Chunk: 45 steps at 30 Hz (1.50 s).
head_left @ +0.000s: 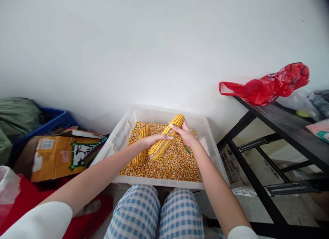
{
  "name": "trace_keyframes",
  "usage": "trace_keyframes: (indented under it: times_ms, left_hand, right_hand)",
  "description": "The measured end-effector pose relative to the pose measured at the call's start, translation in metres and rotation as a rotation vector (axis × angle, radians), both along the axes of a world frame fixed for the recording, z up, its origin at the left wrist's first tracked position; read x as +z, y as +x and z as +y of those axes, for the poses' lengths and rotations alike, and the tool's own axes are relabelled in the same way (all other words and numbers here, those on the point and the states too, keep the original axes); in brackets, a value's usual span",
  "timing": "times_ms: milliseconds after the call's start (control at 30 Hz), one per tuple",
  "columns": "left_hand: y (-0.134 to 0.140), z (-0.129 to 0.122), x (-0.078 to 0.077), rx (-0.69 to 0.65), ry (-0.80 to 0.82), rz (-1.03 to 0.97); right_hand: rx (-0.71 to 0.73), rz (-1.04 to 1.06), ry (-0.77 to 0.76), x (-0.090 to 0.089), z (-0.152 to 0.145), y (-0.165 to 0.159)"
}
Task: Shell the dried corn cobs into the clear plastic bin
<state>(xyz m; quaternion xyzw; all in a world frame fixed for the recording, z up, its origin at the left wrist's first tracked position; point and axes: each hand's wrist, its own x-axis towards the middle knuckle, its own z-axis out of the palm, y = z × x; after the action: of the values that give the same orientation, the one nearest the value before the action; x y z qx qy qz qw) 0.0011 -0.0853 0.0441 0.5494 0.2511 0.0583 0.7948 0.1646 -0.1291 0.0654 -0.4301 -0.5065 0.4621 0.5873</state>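
Both my hands grip one yellow corn cob (167,133), held at a slant above a bin of loose kernels. My left hand (154,140) is closed around its lower middle, the thumb lying along the top. Nearer the upper end, my right hand (185,132) wraps it from the right side. Bare strips without kernels run along part of this cob. A second corn cob (141,148) lies on the kernels just left of my left hand, partly covered by that hand. Loose yellow kernels (169,168) fill the white plastic bin (213,153).
To the left are an orange cardboard box (56,156) and a blue crate (55,124) with green cloth. On the right, a red plastic bag (272,85) lies on a black folding table (290,121). A white wall stands behind the bin.
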Motion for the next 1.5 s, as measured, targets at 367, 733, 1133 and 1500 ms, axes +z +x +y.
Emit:
trace_keyframes:
  times_ms: [367,733,1133,1500]
  left_hand:
    - [0.006,-0.005,0.000,0.142,0.211,-0.021]
    - [0.004,-0.006,0.002,0.137,0.284,-0.050]
    - [0.007,-0.001,-0.003,0.124,0.323,-0.062]
    - [0.000,0.008,-0.007,0.009,0.176,-0.045]
  right_hand:
    - [-0.121,-0.025,-0.058,-0.011,0.005,-0.005]
    - [-0.156,0.002,-0.051,-0.010,0.004,-0.008]
    - [-0.152,-0.052,0.034,-0.012,0.003,-0.006]
    - [-0.195,-0.104,0.082,-0.016,0.001,-0.008]
